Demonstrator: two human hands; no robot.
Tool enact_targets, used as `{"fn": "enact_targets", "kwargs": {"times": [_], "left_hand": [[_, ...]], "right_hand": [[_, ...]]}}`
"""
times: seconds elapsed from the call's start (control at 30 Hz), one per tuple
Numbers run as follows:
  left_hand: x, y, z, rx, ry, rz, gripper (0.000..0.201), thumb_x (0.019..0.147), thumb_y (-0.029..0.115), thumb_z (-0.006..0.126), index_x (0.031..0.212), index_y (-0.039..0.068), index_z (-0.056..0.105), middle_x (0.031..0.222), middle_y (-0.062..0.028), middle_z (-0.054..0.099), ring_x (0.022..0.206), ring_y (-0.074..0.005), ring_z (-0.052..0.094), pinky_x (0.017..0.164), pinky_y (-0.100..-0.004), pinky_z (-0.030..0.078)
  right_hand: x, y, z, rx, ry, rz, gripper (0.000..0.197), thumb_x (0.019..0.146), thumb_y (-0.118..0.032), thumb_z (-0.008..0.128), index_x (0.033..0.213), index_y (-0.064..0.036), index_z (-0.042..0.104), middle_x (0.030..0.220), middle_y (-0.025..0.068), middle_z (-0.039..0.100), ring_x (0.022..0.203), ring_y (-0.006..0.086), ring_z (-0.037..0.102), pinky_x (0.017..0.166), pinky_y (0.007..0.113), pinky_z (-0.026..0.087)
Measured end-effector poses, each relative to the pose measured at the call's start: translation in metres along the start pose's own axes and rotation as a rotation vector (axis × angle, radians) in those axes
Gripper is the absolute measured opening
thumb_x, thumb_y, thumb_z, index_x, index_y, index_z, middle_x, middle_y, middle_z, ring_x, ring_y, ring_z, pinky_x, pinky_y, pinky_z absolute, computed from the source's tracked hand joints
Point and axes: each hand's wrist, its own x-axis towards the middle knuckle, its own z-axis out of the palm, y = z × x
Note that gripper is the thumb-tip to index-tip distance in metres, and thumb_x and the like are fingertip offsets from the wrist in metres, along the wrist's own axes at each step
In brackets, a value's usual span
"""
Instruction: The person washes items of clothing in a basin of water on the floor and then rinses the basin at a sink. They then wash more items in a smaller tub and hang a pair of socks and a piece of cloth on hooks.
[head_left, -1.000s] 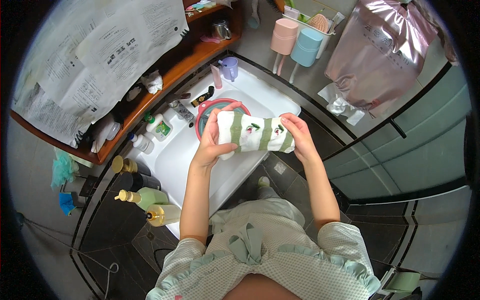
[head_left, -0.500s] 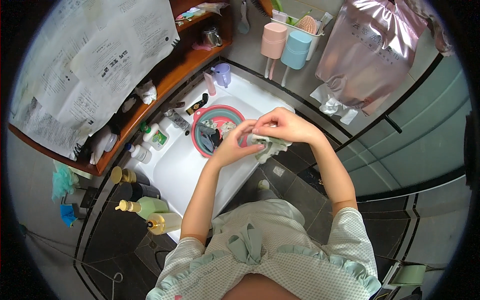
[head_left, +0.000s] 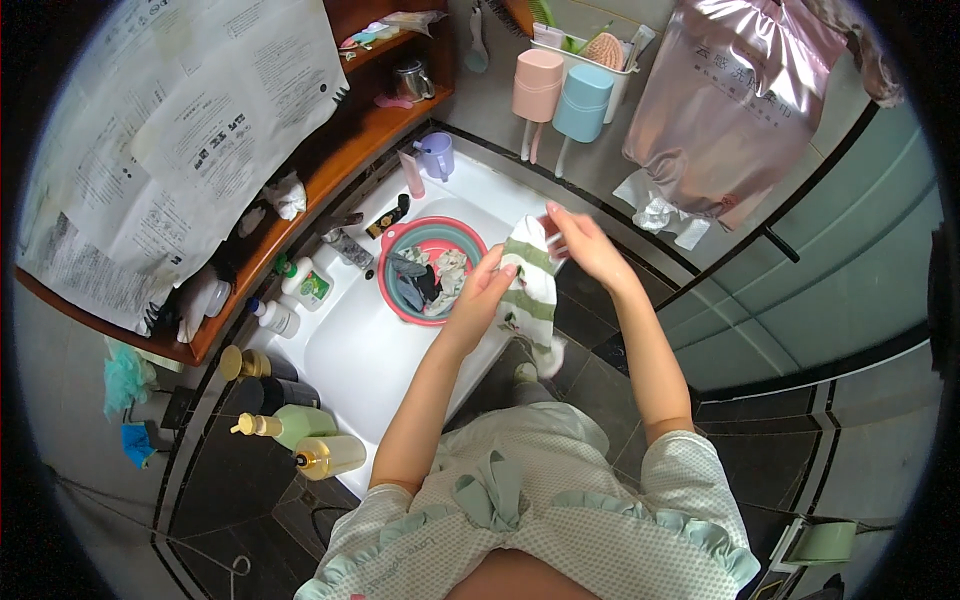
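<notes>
A white sock with green stripes [head_left: 531, 290] hangs unfolded over the right edge of the basin. My left hand [head_left: 484, 292] pinches its left side between thumb and fingers. Beside the sock's upper end is my right hand [head_left: 592, 247], its fingers apart and slightly blurred; whether the fingertips touch the fabric I cannot tell. To the left of my left hand, a red-rimmed grey-green washbasin [head_left: 394, 301] stands in the white sink [head_left: 345, 345]. Several grey, black and pale cloth pieces [head_left: 431, 282] lie inside it, looking like more socks.
Pump bottles [head_left: 330, 455] and other bottles [head_left: 306, 283] line the sink's left side. A purple cup [head_left: 437, 155] stands in the back corner. Toothbrush cups [head_left: 583, 102] and a pink shiny bag [head_left: 735, 110] hang on the wall. A glass partition [head_left: 820, 290] is on the right.
The sock, bunched between both hands before, now hangs open at length. My right hand has moved up and away from my left, its fingers spreading.
</notes>
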Motion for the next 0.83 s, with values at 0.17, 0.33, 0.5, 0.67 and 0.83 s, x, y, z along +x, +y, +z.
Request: {"fn": "enact_targets", "kwargs": {"times": [0.17,0.33,0.5,0.67,0.83], "left_hand": [[-0.007,-0.006,-0.008,0.081,0.072,0.108,0.025,0.086,0.015,0.046,0.108,0.003,0.050,0.087,0.0017,0.055,0.078,-0.0041,0.048,0.067,-0.0176,0.037],[-0.004,-0.008,-0.017,0.136,0.135,0.144,0.016,0.083,0.008,0.053,0.097,0.000,0.054,0.082,0.0004,0.056,0.073,-0.0046,0.049,0.066,-0.0180,0.039],[0.004,-0.011,-0.018,-0.048,0.187,0.101,0.008,0.082,0.009,0.055,0.089,0.006,0.054,0.075,0.0051,0.055,0.056,0.0015,0.040,0.046,-0.0137,0.027],[0.008,-0.022,-0.021,-0.126,0.281,0.233,0.007,0.083,0.012,0.056,0.085,0.007,0.052,0.069,0.0058,0.051,0.054,0.0018,0.038,0.044,-0.0145,0.025],[0.010,-0.019,-0.015,0.199,0.481,0.513,0.007,0.084,0.013,0.055,0.085,0.008,0.052,0.068,0.0042,0.050,0.058,-0.0010,0.041,0.053,-0.0150,0.033]], "right_hand": [[-0.028,-0.010,0.029,0.443,-0.026,0.092,0.035,0.086,-0.036,0.048,0.089,-0.0027,0.060,0.079,0.0006,0.059,0.069,0.0055,0.054,0.064,0.019,0.043],[-0.035,-0.013,0.037,0.215,-0.052,-0.225,0.023,0.088,-0.019,0.049,0.086,0.0021,0.058,0.072,-0.0053,0.052,0.067,0.0015,0.043,0.060,0.017,0.035],[-0.041,-0.018,0.042,0.136,-0.031,-0.249,0.021,0.088,-0.018,0.049,0.086,0.0015,0.057,0.072,-0.0039,0.053,0.067,0.0014,0.044,0.059,0.017,0.036],[-0.041,-0.014,0.053,0.260,0.211,-0.310,0.017,0.087,-0.014,0.049,0.082,0.0014,0.055,0.065,-0.0024,0.053,0.060,0.0019,0.043,0.055,0.018,0.036],[-0.039,-0.001,0.054,-0.161,0.477,-0.398,0.016,0.087,-0.014,0.049,0.083,-0.0003,0.055,0.053,-0.0003,0.046,0.050,0.0063,0.038,0.048,0.020,0.032]]}}
